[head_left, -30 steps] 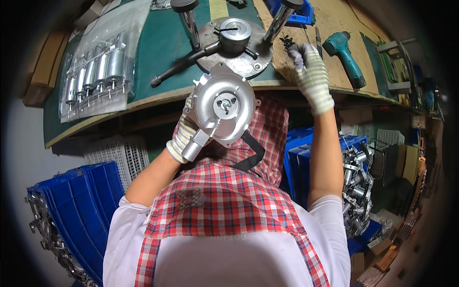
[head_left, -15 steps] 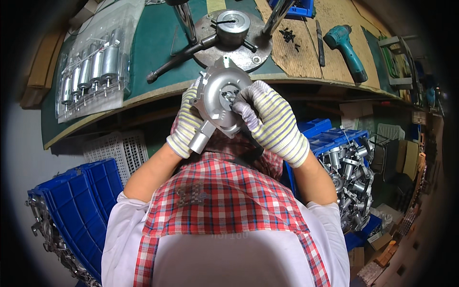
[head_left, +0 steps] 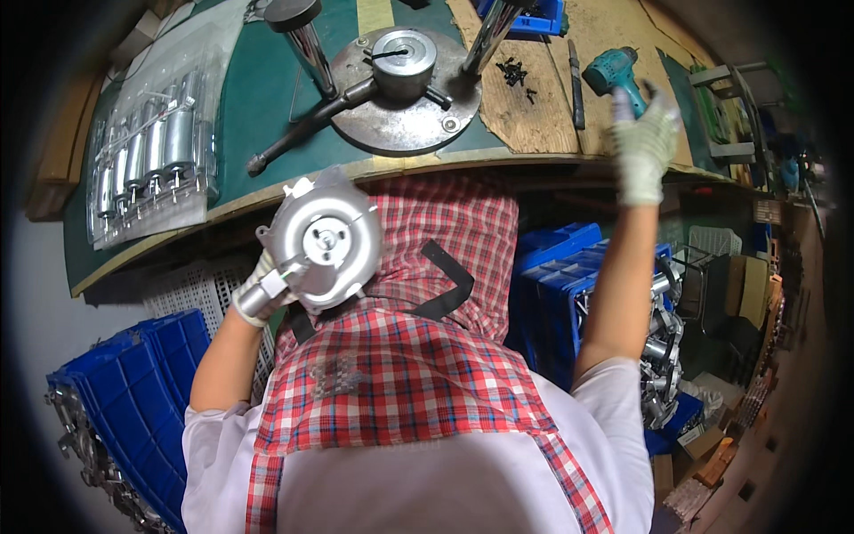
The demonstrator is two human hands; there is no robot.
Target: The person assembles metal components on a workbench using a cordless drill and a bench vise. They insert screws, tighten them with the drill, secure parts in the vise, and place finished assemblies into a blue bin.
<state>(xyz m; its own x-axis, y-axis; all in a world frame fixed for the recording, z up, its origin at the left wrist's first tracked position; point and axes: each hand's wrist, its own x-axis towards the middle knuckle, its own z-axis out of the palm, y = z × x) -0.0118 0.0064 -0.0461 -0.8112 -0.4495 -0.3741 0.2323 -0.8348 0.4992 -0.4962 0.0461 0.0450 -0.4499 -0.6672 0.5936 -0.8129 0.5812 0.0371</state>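
Observation:
My left hand, in a striped knit glove, grips a round silver metal blower housing from below and behind, over my lap. The housing's short outlet pipe points toward my left forearm, and dark screws show in its hub; most of the left fingers are hidden behind it. My right hand, gloved and smeared by motion, reaches out at the far right of the bench. Its fingers are apart around the handle of a teal cordless drill, which lies on the wooden board; a firm hold is not visible.
A metal press fixture with a long lever stands on the green bench. Black screws and a slim dark tool lie on the board. Packed motors sit at left. Blue crates of metal parts flank me.
My right hand has left the housing's hub and moved right and forward to the drill. My left hand has carried the housing left and lower, turning its face up.

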